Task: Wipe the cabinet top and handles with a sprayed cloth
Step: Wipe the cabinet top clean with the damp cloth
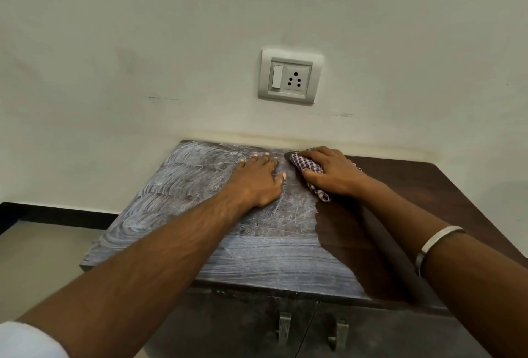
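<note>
Flat and spread, my left hand [258, 179] presses the cabinet top [200, 215], dark wood filmed with whitish swirls leftward, clean and glossy rightward. My right hand [331, 170] grips the bunched checked cloth [307, 170] near the back edge. Two metal handles [311, 329] hang below.

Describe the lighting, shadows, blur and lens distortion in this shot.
Head view: soft, even light, no hard glare; the right hand and its forearm cast a faint shadow on the cabinet top; wide-angle lens bows the cabinet edges and tilts the wall socket; focus is fairly sharp on the cloth.
</note>
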The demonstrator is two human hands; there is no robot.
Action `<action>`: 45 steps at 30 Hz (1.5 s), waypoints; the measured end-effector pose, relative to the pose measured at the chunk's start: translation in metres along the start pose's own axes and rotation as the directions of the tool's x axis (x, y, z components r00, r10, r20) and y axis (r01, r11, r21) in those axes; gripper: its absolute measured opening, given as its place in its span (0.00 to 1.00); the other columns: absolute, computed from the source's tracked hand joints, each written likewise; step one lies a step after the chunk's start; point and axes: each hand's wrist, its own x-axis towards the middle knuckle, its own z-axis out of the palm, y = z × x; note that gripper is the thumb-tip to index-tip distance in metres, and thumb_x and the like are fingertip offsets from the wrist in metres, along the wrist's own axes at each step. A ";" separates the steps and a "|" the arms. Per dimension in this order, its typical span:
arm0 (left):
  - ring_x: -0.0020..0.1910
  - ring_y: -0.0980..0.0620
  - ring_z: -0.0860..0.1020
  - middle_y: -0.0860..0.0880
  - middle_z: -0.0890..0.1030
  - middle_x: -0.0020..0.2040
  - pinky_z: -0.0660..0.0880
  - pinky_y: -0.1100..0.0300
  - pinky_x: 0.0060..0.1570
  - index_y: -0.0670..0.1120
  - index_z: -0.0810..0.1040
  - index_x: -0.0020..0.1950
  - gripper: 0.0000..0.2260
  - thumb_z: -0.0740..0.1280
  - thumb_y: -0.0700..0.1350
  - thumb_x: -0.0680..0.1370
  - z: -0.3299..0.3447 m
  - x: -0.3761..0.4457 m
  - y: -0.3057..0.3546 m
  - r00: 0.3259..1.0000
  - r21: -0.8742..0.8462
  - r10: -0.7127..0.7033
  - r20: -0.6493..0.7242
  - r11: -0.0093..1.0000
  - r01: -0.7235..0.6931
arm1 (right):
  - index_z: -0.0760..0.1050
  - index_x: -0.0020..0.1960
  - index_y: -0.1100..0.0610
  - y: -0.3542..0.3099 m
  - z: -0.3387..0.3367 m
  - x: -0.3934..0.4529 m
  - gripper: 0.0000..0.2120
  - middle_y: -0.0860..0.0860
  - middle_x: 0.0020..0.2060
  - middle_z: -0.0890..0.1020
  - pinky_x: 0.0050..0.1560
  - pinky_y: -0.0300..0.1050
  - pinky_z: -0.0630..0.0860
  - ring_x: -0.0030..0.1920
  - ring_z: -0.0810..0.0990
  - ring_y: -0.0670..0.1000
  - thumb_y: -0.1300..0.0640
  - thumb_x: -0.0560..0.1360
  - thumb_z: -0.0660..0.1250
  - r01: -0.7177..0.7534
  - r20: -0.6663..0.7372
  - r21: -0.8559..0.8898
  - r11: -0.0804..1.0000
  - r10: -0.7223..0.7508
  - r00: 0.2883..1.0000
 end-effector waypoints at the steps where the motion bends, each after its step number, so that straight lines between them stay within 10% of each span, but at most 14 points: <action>1: 0.78 0.46 0.48 0.48 0.49 0.80 0.45 0.45 0.76 0.49 0.49 0.80 0.28 0.48 0.58 0.82 0.000 -0.002 0.000 1.000 0.005 0.000 0.002 1.000 0.000 | 0.60 0.75 0.46 0.000 0.000 0.002 0.31 0.50 0.73 0.64 0.70 0.54 0.59 0.72 0.61 0.55 0.40 0.73 0.56 -0.008 -0.005 -0.010 1.000 0.008 1.000; 45: 0.79 0.48 0.46 0.48 0.47 0.80 0.43 0.48 0.77 0.49 0.47 0.80 0.27 0.47 0.57 0.83 -0.002 -0.049 0.007 1.000 0.023 -0.021 0.008 1.000 0.021 | 0.57 0.77 0.44 -0.019 -0.002 -0.058 0.28 0.49 0.76 0.60 0.74 0.51 0.54 0.75 0.56 0.52 0.44 0.78 0.59 0.068 0.054 -0.020 0.997 -0.066 0.996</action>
